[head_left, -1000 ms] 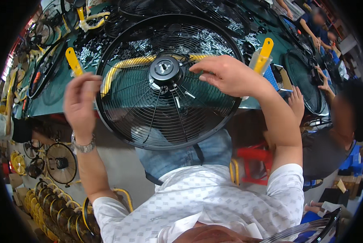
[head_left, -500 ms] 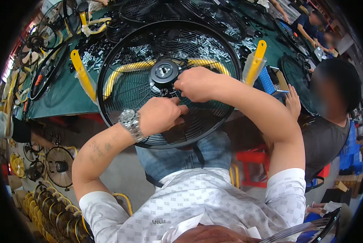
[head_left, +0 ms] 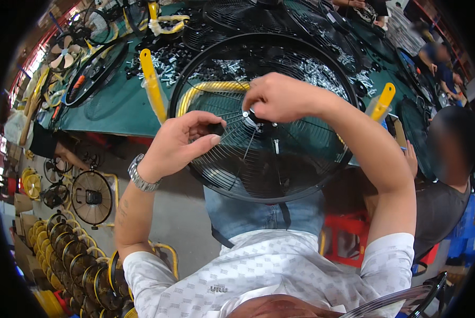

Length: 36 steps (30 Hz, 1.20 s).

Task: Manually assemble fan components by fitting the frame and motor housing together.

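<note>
A large round black wire fan guard lies in front of me, its near edge over my lap. Under it runs a yellow tube frame with two flat yellow ends, the left one partly wrapped in film. My right hand is closed over the guard's centre, fingers curled down at the hub, whose top it mostly hides; what they grip is hidden. To the left, my left hand pinches a small black knob-like part between thumb and fingers, above the wires. A silver bolt shows near the hub.
Loose silver screws and small black parts cover the green table beyond the guard. More black guards lie at the back. At the right a co-worker sits close by. Yellow-rimmed fans stand in rows on the floor at lower left.
My left hand has moved left, away from the hub, and now shows a small black part in its fingers. My right hand has shifted over the hub, covering it. The whole view has swung left.
</note>
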Each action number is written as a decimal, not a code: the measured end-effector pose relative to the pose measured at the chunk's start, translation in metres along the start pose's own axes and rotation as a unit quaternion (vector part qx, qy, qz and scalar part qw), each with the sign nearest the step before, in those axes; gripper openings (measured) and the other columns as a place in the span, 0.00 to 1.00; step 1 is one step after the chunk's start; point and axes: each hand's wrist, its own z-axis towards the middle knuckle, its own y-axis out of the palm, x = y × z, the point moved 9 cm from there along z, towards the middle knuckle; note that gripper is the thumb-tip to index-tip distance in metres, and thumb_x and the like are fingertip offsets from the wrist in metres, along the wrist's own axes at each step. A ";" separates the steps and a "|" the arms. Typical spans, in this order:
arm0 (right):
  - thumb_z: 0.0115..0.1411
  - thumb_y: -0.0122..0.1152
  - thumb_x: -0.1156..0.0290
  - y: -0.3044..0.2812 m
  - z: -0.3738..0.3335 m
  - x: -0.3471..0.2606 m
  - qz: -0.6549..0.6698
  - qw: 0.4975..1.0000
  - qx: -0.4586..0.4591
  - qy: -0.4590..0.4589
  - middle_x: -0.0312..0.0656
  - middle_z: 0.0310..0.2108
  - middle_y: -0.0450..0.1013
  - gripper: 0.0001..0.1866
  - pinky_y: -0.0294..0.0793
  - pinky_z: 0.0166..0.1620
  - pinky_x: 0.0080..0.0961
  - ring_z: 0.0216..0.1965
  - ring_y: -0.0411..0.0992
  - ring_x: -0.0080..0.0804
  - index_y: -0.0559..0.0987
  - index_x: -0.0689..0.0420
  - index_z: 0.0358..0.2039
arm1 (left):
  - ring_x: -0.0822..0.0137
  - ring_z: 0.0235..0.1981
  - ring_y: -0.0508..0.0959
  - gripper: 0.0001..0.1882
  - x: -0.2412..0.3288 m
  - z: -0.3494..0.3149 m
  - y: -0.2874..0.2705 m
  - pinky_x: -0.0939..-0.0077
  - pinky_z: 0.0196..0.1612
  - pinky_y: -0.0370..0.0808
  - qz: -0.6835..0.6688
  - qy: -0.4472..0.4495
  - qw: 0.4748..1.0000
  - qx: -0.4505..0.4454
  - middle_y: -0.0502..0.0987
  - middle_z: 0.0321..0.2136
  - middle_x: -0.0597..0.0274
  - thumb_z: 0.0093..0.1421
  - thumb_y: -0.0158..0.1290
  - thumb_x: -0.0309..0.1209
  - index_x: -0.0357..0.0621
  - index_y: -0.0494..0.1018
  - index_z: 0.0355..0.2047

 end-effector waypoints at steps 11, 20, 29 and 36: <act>0.49 0.56 0.71 0.023 0.130 0.026 0.136 0.976 0.157 0.062 0.49 0.31 0.79 0.15 0.76 0.46 0.32 0.37 0.78 0.43 0.83 0.59 0.37 | 0.67 0.39 0.77 0.16 -0.047 -0.027 -0.168 0.76 0.45 0.75 -0.223 0.170 0.903 0.325 0.77 0.43 0.53 0.66 0.49 0.30 0.31 0.71 0.50; 0.50 0.63 0.73 0.046 0.183 0.064 0.166 0.952 0.200 0.160 0.48 0.28 0.79 0.14 0.79 0.33 0.25 0.26 0.79 0.32 0.81 0.67 0.36 | 0.77 0.29 0.73 0.18 -0.145 0.083 -0.181 0.82 0.33 0.71 -0.073 -0.023 0.971 0.226 0.77 0.31 0.66 0.64 0.52 0.38 0.33 0.76 0.45; 0.54 0.64 0.74 0.057 0.162 0.050 0.363 0.904 0.170 0.145 0.46 0.25 0.78 0.11 0.79 0.28 0.23 0.24 0.78 0.30 0.79 0.69 0.33 | 0.78 0.32 0.70 0.20 -0.135 0.076 -0.175 0.80 0.36 0.69 0.012 -0.034 0.984 0.175 0.76 0.34 0.70 0.61 0.58 0.38 0.37 0.75 0.47; 0.59 0.61 0.75 0.064 0.164 0.028 0.491 0.856 0.143 0.077 0.43 0.28 0.77 0.09 0.79 0.33 0.23 0.28 0.77 0.28 0.76 0.67 0.37 | 0.79 0.31 0.70 0.17 -0.130 0.050 -0.175 0.82 0.36 0.69 -0.048 -0.078 0.975 0.201 0.74 0.31 0.70 0.62 0.57 0.40 0.38 0.76 0.43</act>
